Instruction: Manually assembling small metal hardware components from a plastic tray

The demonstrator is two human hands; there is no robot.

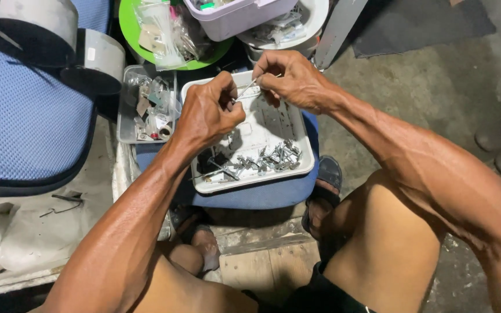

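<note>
My left hand (209, 110) and my right hand (293, 80) meet above a white rectangular tray (250, 182). Between their fingertips they pinch a thin metal pin or screw (246, 91), held slanted over the tray's far end. A heap of small silvery metal parts (265, 159) lies in the tray's near half. The tray rests on a blue cushioned stool (262, 196) between my knees.
A grey tray of small odds and ends (146, 107) sits left of the white tray. Behind are a green plate with plastic bags (163, 32) and a pale plastic tub (236, 17). A blue cushioned seat (24, 116) fills the left; bare concrete floor (424, 81) lies right.
</note>
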